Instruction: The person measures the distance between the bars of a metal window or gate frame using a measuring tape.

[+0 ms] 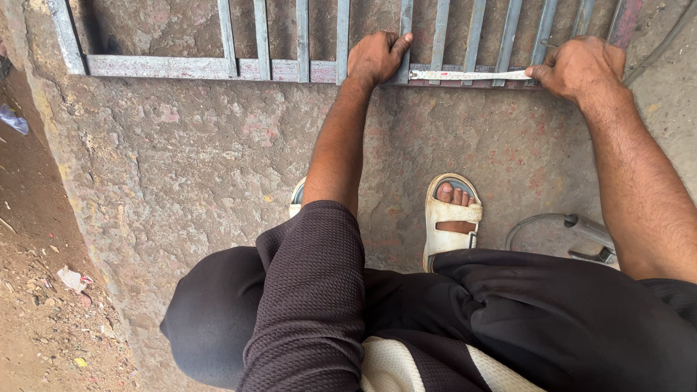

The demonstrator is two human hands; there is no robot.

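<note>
A grey metal grille (pixel 196 67) of flat bars lies on the rough concrete slab (pixel 203 167) at the top of the head view. My left hand (pixel 375 56) presses one end of a pale measuring tape (pixel 472 74) against the grille's lower rail. My right hand (pixel 579 67) pinches the tape's other end farther right on the same rail. The tape lies stretched flat along the rail between both hands.
My sandalled right foot (pixel 451 218) stands on the concrete below the grille, and the left sandal (pixel 297 197) peeks out behind my arm. A metal tool with a cable (pixel 589 234) lies at the right. Dirt ground with litter (pixel 43 290) drops off left.
</note>
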